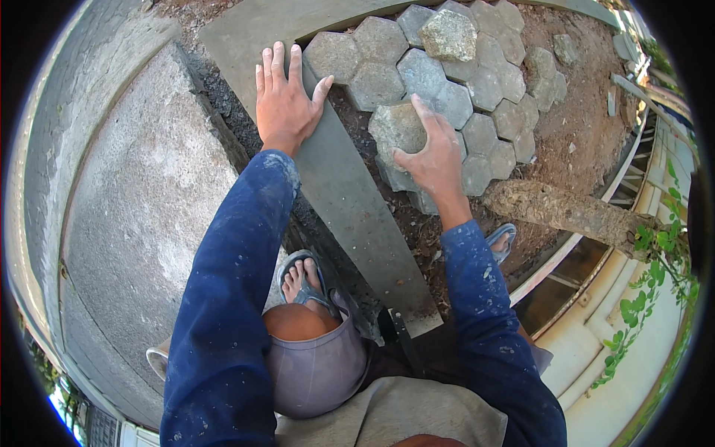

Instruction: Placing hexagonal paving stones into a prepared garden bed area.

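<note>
My left hand [289,104] lies flat on the grey concrete curb [350,197], fingers spread and holding nothing. My right hand [436,153] grips the right side of a rough, tan-grey hexagonal paver [397,128], thumb at its near edge and index finger at its far one; the other fingers are mostly hidden. This paver rests on or just above another grey paver [396,177] at the near edge of a cluster. Beyond it, several hexagonal pavers [436,82] stand close together. A loose, speckled paver [448,35] sits on top of them at the far side.
Left of the curb, a narrow gravel gap [220,89] borders a rough concrete slab [149,179]. Bare brown soil [573,127] spreads right of the pavers. A tree trunk [566,212] juts in from the right, with leafy twigs [648,298]. My sandaled feet straddle the curb.
</note>
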`<state>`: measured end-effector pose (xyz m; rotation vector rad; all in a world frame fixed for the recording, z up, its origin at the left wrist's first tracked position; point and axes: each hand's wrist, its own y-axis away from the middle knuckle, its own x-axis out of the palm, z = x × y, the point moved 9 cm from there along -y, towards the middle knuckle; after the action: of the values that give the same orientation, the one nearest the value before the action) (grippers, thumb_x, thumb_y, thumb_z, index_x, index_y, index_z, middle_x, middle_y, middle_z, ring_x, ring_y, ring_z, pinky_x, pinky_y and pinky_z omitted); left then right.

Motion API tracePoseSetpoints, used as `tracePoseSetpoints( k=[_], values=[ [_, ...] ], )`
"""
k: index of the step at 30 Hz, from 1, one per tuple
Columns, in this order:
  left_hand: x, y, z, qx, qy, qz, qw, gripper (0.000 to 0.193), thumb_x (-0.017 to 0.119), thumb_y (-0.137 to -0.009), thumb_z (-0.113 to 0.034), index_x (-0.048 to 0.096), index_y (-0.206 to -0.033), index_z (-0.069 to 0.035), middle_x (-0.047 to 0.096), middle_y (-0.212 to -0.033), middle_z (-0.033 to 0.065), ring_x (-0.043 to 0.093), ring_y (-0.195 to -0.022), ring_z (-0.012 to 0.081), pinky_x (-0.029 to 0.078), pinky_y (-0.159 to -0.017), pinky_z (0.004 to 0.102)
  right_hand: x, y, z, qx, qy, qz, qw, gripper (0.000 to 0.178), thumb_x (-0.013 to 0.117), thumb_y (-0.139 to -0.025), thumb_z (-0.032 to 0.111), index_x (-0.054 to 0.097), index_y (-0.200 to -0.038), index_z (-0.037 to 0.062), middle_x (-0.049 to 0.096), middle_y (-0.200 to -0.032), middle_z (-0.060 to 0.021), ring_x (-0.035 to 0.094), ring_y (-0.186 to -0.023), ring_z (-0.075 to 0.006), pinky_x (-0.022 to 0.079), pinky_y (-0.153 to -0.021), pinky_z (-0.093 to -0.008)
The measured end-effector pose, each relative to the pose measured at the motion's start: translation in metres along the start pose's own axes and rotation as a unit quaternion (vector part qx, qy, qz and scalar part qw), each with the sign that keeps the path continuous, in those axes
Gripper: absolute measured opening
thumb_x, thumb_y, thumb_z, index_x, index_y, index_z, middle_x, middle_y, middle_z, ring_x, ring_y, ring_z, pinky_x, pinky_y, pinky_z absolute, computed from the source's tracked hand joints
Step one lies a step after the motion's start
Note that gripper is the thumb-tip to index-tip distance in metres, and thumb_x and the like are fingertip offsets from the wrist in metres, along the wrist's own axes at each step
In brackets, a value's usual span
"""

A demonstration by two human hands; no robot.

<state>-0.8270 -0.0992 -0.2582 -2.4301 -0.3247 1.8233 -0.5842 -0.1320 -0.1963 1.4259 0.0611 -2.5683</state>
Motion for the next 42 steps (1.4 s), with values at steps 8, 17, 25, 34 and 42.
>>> tracePoseSetpoints(
  k=[8, 17, 25, 34, 42],
  values=[
    [-0.001, -0.001, -0.004, 0.0, 0.013, -0.002, 1.0, 0.076, 0.044, -0.099, -0.06, 0.034, -0.153, -0.008, 0.027, -0.159, 0.0191, 0.021, -0.15, 0.0347, 0.017, -0.123, 0.0461, 0.037, 0.0, 0.015, 0.011, 0.043, 0.08, 0.996, 0.093, 0.084, -0.066, 0.02, 0.043, -0.15, 0.0221, 0.055, -0.135, -0.0225, 0.053, -0.121, -0.0431, 0.049, -0.099, -0.0478],
    [-0.001, 0.0, -0.005, 0.001, 0.004, 0.007, 1.0, 0.077, 0.043, -0.098, -0.062, 0.034, -0.153, -0.007, 0.027, -0.159, 0.0195, 0.02, -0.15, 0.0353, 0.016, -0.123, 0.0461, 0.036, 0.005, 0.02, 0.005, 0.057, 0.086, 0.995, 0.096, 0.084, -0.07, 0.021, 0.036, -0.153, 0.0211, 0.05, -0.139, -0.0239, 0.051, -0.123, -0.0439, 0.047, -0.102, -0.0482],
    [0.0, -0.002, -0.01, 0.022, 0.008, 0.011, 1.0, 0.074, 0.045, -0.099, -0.059, 0.034, -0.153, -0.009, 0.026, -0.159, 0.0204, 0.02, -0.149, 0.0385, 0.015, -0.122, 0.0497, 0.016, 0.044, -0.006, 0.028, -0.062, -0.039, 0.997, 0.096, 0.084, -0.074, 0.034, 0.035, -0.149, 0.0019, 0.047, -0.141, -0.0269, 0.044, -0.131, -0.0453, 0.036, -0.111, -0.0498],
    [-0.006, 0.004, -0.015, 0.057, 0.024, 0.001, 0.998, 0.073, 0.048, -0.098, -0.059, 0.037, -0.152, -0.012, 0.028, -0.159, 0.0179, 0.02, -0.15, 0.0371, 0.008, -0.122, 0.0555, 0.001, 0.146, -0.119, 0.291, -0.098, -0.274, 0.911, 0.07, 0.075, -0.085, 0.045, 0.048, -0.132, 0.0008, 0.051, -0.121, -0.0213, 0.048, -0.115, -0.04, 0.039, -0.098, -0.0489],
    [-0.028, 0.035, -0.125, 0.166, 0.044, 0.079, 0.982, 0.093, 0.062, -0.081, -0.074, 0.045, -0.144, -0.008, 0.048, -0.142, 0.0184, 0.043, -0.137, 0.0343, 0.01, -0.12, 0.0608, 0.021, 0.196, -0.163, 0.399, -0.083, -0.265, 0.874, 0.081, 0.077, -0.082, 0.049, 0.042, -0.135, -0.001, 0.048, -0.126, -0.0239, 0.044, -0.121, -0.0404, 0.035, -0.102, -0.053]
  ],
)
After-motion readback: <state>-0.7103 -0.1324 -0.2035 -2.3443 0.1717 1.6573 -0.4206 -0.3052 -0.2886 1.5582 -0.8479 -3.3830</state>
